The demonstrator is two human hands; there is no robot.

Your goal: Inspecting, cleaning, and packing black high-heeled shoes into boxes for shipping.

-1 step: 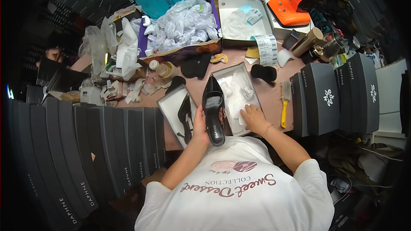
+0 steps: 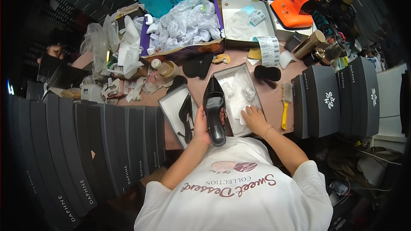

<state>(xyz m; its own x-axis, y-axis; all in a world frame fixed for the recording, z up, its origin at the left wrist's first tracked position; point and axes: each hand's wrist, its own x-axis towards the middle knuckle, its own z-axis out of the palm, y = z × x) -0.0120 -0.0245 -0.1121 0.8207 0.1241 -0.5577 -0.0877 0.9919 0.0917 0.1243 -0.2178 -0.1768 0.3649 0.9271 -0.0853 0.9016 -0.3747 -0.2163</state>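
My left hand (image 2: 202, 127) is closed around a black pointed slingback shoe (image 2: 215, 119), held insole up with its toe pointing away from me. A second black shoe (image 2: 185, 113) lies on its side in the pale, grey-edged box lid (image 2: 169, 105) to the left. Right of the held shoe is an open shoebox (image 2: 253, 77) with crumpled white tissue paper (image 2: 237, 90) in it. My right hand (image 2: 255, 120) rests inside the near end of that box, its fingers closed on the paper; the fingertips are partly hidden.
Dark shoeboxes stand in rows at left (image 2: 113, 145) and right (image 2: 323, 98). A yellow-handled brush (image 2: 285, 107), a black brush (image 2: 267, 73) and a bottle (image 2: 165, 68) surround the work spot. Farther back are a carton of crumpled plastic (image 2: 184, 28) and an orange device (image 2: 295, 10).
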